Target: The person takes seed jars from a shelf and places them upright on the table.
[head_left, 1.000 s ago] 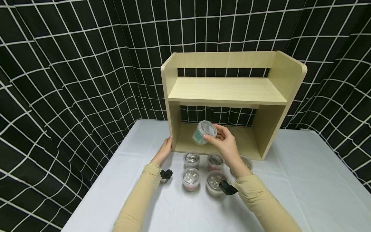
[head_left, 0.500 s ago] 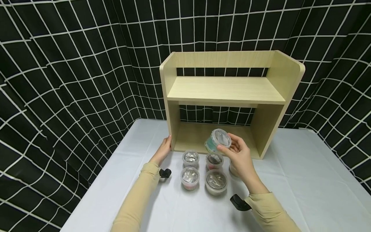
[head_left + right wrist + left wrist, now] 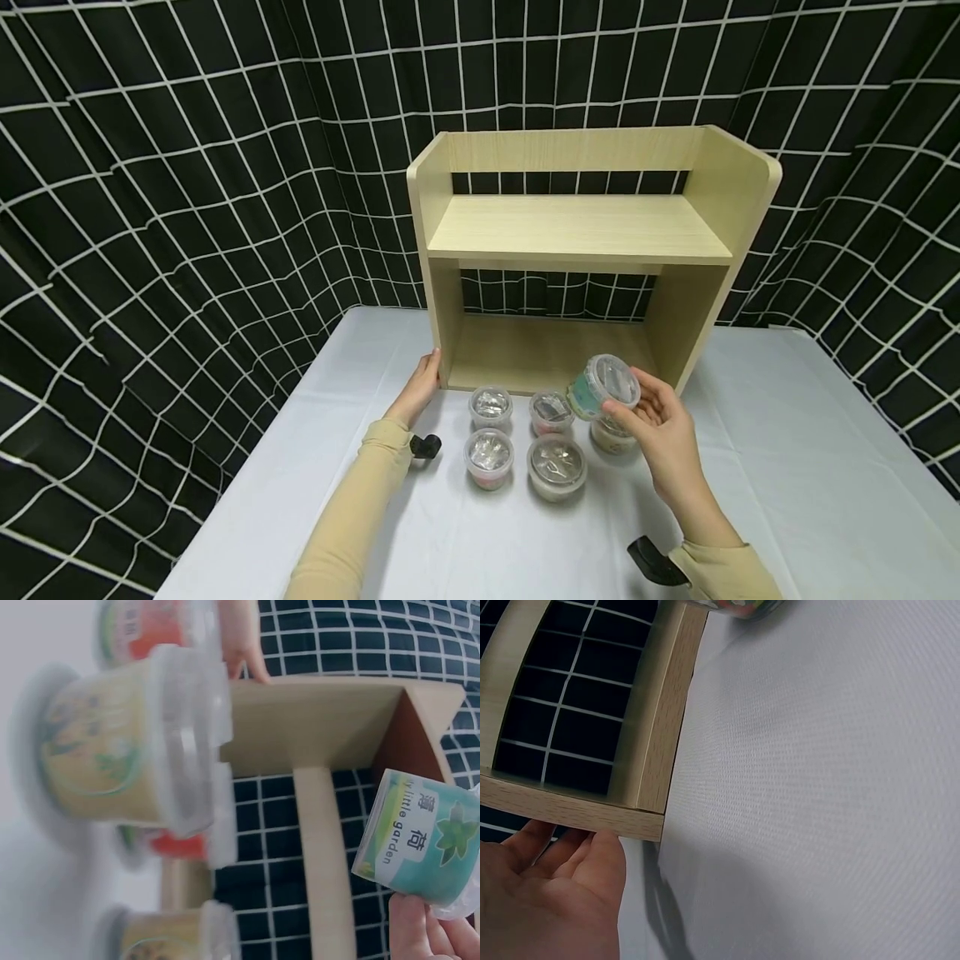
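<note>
My right hand (image 3: 667,437) holds a clear-lidded plastic cup (image 3: 603,386) with a teal label, tilted above the table. In the right wrist view the cup (image 3: 424,836) shows printed lettering and a green leaf, with fingertips (image 3: 409,919) against it. My left hand (image 3: 420,388) touches the outer left side of a wooden two-tier shelf (image 3: 577,229) near its base. In the left wrist view its fingers (image 3: 600,862) lie against the side panel from outside. Several lidded cups stand before the shelf, among them a larger one (image 3: 557,467) and one (image 3: 613,437) below the held cup.
Other lidded cups (image 3: 489,456) stand close together left of the larger one. The shelf stands on a white-covered table (image 3: 787,467). Black curtains (image 3: 210,167) with a white grid surround the table at the back and sides.
My right hand has carried the teal-labelled cup rightward and toward me, from in front of the shelf's lower opening to above the right-hand cups. The left hand stays at the shelf's side.
</note>
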`<state>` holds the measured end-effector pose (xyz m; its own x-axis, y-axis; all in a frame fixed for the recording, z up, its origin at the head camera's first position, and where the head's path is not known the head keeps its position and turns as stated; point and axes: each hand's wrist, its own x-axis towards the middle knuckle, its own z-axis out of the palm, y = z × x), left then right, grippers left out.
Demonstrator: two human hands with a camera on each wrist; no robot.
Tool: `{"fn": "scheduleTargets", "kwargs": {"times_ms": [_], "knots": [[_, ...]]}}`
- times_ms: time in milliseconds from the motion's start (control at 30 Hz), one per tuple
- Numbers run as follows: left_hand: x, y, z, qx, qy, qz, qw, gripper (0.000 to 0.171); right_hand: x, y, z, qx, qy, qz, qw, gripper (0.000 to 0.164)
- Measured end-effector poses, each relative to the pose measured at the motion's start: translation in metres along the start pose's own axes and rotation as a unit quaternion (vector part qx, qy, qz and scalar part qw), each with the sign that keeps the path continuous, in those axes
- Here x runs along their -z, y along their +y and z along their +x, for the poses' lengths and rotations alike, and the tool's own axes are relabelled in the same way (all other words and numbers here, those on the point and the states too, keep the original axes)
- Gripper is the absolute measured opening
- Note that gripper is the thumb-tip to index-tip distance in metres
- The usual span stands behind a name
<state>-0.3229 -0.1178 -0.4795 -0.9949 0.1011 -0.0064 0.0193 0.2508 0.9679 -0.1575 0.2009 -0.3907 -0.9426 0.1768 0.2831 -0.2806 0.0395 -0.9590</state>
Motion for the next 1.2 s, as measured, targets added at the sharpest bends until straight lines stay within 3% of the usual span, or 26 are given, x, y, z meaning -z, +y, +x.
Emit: {"fn": "scheduleTargets", "kwargs": {"times_ms": [367, 833, 1200], "knots": [[-0.001, -0.005, 0.001, 0.033, -0.005, -0.003, 0.9994, 0.081, 0.026, 0.018, -0.026, -0.026, 0.03, -0.045, 0.998, 0.064], [0.002, -0.002, 0.0, 0.041, -0.014, -0.019, 0.9989, 0.079, 0.039, 0.032, -0.043, -0.049, 0.049, -0.064, 0.996, 0.066], [0.002, 0.007, 0.003, 0.041, -0.023, -0.011, 0.9989, 0.08, 0.051, 0.044, -0.051, -0.045, 0.063, -0.14, 0.987, 0.065]]}}
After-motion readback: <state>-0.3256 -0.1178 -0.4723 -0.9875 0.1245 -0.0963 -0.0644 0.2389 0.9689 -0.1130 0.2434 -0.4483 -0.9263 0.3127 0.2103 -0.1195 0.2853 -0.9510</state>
